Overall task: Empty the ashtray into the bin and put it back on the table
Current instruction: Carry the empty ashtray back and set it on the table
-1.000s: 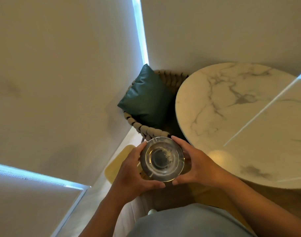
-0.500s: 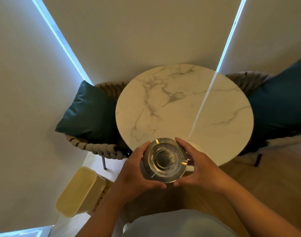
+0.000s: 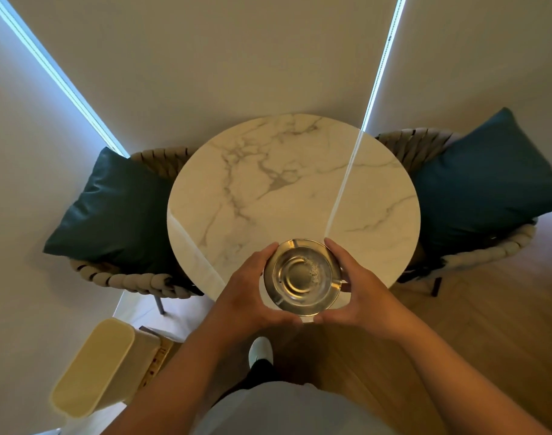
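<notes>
1. Over the near edge of the round marble table (image 3: pixel 293 183), my left hand (image 3: pixel 246 296) and right hand (image 3: pixel 362 293) cup the metal ashtray (image 3: pixel 303 276) between them, fingers curled snugly round its rim on opposite sides, thumbs nearly meeting at the near side.
2. Ashtray: polished steel, upright and level; a small patch of grey ash clings to the right of its inner dish. Whether it rests on the marble or is held just above, I cannot tell.
3. Handling, as I judge it: rigid, fairly light, not fragile, but smooth and liable to slip. Best held by the broad flared rim, kept level so that loose ash stays in.
4. Bin (image 3: pixel 92 368): cream, lid closed, on the floor at my lower left, well apart from the ashtray.
</notes>
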Motion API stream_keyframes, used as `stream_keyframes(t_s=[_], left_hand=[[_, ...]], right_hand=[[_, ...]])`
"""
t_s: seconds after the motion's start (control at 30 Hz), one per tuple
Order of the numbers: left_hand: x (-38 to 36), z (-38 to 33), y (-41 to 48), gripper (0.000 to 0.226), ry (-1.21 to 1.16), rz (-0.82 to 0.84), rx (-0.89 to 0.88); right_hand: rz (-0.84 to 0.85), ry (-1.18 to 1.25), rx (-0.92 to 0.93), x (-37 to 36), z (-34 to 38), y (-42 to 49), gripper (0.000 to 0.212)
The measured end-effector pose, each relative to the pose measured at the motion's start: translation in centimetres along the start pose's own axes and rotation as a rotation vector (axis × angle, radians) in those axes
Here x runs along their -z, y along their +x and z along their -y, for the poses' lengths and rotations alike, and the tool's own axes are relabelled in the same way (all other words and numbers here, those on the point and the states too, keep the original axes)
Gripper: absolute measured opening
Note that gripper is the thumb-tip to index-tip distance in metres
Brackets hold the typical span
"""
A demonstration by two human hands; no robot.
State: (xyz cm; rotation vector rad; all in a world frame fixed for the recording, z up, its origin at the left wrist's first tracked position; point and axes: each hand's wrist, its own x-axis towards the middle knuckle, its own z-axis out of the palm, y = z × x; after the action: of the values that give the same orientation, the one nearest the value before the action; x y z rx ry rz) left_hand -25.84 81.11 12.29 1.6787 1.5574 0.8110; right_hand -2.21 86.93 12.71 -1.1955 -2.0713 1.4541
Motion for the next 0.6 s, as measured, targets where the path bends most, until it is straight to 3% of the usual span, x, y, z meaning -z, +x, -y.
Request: stream_keyframes(t_s=[0.43, 0.6], left_hand=[[5.0, 7.1, 12.6, 0.13, 0.073, 0.102, 0.043], [5.8, 9.6, 17.5, 0.119, 0.058, 0.135, 0.048]], right_hand=[[-0.062, -0.062, -0.11, 0.6, -1.0, 14.2, 0.127], [-0.086, -0.099, -0.124, 0.8, -2.3, 19.1, 0.122]])
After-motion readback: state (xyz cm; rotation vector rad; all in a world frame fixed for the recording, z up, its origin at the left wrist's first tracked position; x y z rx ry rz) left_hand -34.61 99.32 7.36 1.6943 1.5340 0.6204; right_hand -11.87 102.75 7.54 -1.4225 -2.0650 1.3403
